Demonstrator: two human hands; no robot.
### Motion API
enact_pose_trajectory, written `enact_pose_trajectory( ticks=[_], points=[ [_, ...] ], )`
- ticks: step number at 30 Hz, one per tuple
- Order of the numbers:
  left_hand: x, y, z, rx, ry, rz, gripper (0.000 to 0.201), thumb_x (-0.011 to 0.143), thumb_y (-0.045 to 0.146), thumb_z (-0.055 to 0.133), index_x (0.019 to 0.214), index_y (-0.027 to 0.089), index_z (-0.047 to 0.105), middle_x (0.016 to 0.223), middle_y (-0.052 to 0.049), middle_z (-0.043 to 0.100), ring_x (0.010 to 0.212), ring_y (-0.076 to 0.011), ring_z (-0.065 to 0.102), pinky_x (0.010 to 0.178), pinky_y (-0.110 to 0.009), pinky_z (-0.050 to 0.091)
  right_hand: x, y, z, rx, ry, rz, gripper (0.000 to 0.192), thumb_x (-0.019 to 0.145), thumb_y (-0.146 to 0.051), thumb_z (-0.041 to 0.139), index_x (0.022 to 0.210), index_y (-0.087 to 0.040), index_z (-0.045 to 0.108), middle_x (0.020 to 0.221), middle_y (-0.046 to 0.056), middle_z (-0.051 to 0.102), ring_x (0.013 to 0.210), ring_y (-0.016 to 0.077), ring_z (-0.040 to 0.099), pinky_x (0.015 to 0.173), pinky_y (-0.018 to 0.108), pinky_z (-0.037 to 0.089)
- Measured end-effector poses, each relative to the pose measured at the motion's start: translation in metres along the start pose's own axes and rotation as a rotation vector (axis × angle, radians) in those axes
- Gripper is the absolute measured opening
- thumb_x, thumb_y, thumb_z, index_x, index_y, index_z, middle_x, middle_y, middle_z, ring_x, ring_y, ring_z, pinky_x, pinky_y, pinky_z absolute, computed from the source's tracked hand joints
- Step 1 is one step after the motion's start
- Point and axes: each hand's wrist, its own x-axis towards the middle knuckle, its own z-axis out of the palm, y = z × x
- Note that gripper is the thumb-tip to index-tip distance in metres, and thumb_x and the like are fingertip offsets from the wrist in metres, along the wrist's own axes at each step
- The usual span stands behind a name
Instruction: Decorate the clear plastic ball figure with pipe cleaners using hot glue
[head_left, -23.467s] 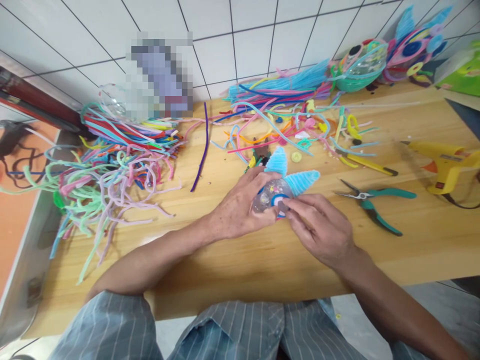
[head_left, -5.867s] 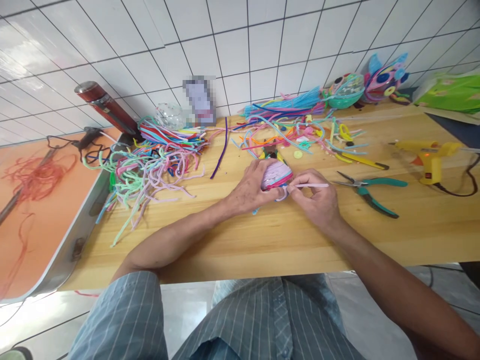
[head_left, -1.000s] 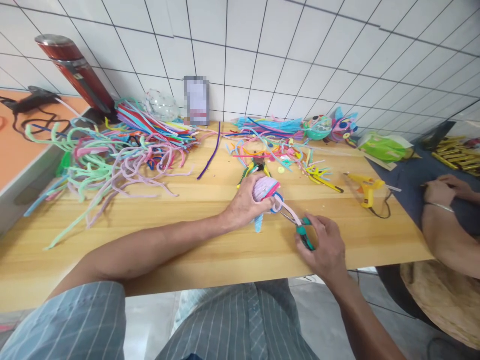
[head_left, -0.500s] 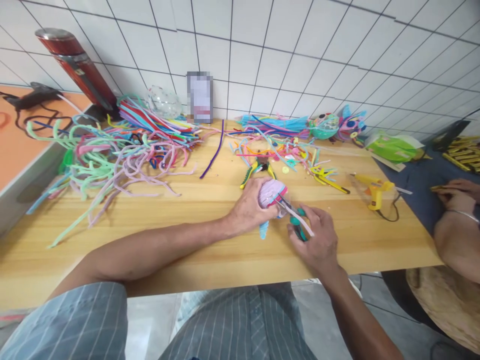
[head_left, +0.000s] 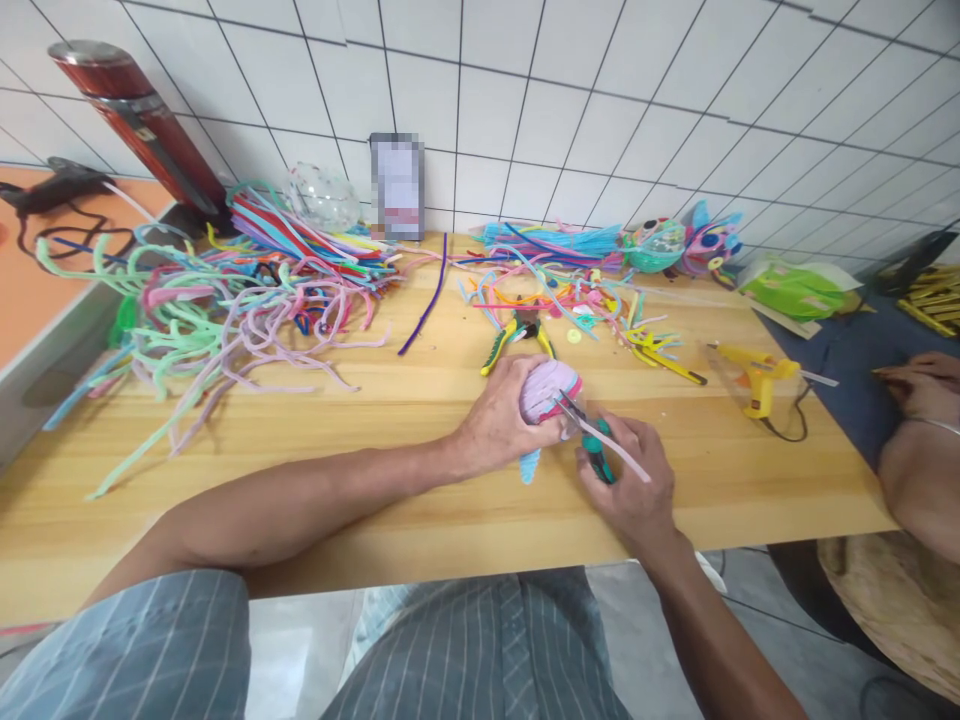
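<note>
Near the middle of the frame, the left hand (head_left: 499,420) is curled around a small ball wrapped in pale pink pipe cleaner (head_left: 547,388), pressing it down on the wooden counter (head_left: 390,480); a light blue fuzzy piece (head_left: 529,466) sticks out below the ball. Just to the right, the right hand (head_left: 634,480) is closed on the green-handled pliers (head_left: 592,452), whose tips meet the ball at its lower right edge. A loose pink strand (head_left: 619,452) runs from the ball across the right hand's fingers.

Just above the ball lie yellow-handled pliers (head_left: 499,345). Farther right on the counter sits a yellow glue gun (head_left: 757,375). A big tangle of coloured pipe cleaners (head_left: 240,290) fills the upper left, beside a dark red flask (head_left: 131,110) leaning against the tiled wall. A smaller scatter (head_left: 562,290) lies at upper centre, with finished fuzzy figures (head_left: 682,245) behind it. At the right edge, another person's hand (head_left: 926,385) rests on a dark surface.
</note>
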Motion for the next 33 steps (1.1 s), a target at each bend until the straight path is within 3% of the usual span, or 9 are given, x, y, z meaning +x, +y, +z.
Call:
enact_pose_trajectory(
  ticks=[12, 23, 33],
  points=[
    [0.0025, 0.0028, -0.0018, -0.002, -0.041, 0.005, 0.076, 0.079, 0.039, 0.084, 0.143, 0.018, 0.05, 0.139, -0.017, 0.06, 0.133, -0.0331, 0.059, 0.117, -0.052, 0.05, 0.0015, 0.0003, 0.0071, -0.03, -0.013, 0.042, 0.05, 0.094, -0.027, 0.066, 0.144, -0.022, 0.056, 0.107, 0.01, 0.068, 0.095, 0.0262, 0.068, 0.079, 0.039, 0.061],
    [0.0027, 0.0025, 0.0005, -0.029, -0.002, -0.009, 0.076, 0.075, 0.04, 0.087, 0.139, 0.017, 0.052, 0.136, -0.017, 0.062, 0.13, -0.0341, 0.061, 0.115, -0.053, 0.052, -0.0023, 0.0019, 0.0093, -0.083, 0.005, 0.012, 0.071, 0.09, -0.028, 0.072, 0.156, -0.024, 0.046, 0.113, 0.014, 0.067, 0.1, 0.0309, 0.064, 0.084, 0.047, 0.06],
    [-0.0004, 0.0031, 0.0018, 0.0, -0.006, 0.022, 0.078, 0.074, 0.036, 0.087, 0.141, 0.018, 0.05, 0.138, -0.016, 0.061, 0.134, -0.0335, 0.06, 0.117, -0.051, 0.051, -0.001, -0.002, 0.0046, -0.106, 0.005, 0.006, 0.063, 0.09, -0.029, 0.072, 0.149, -0.023, 0.05, 0.112, 0.013, 0.067, 0.099, 0.0289, 0.064, 0.083, 0.043, 0.059]
  ],
)
